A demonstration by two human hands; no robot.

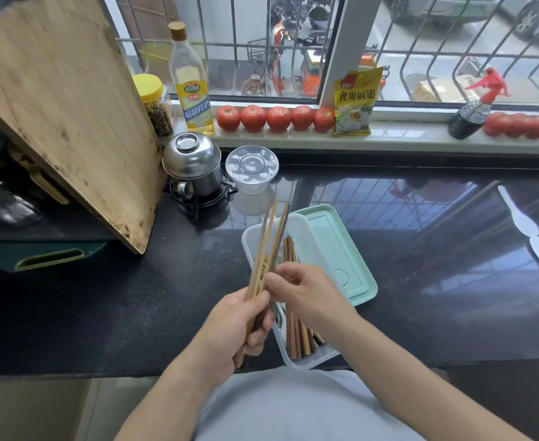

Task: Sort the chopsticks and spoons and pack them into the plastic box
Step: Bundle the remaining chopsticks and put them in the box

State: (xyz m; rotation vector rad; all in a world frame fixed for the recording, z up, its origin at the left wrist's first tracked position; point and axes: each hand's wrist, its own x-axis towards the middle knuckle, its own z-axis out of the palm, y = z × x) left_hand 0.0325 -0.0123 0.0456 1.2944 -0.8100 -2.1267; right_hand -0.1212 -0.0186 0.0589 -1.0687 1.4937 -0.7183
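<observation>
Left hand (246, 326) grips chopsticks (269, 237); packet (354, 101) reads 食用碱面.

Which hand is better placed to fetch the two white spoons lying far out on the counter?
Right, probably. The white spoons lie on the right side of the counter, and the right hand only pinches the chopstick bundle, which the left hand grips over the plastic box.

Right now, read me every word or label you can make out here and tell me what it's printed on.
"食用碱面": on the yellow packet on the windowsill.
"精制料酒": on the blue band of the clear bottle with the cork-coloured cap.
Bottle's green logo and red tag: too small to read.
Yellow-lidded jar: no readable text.
</observation>
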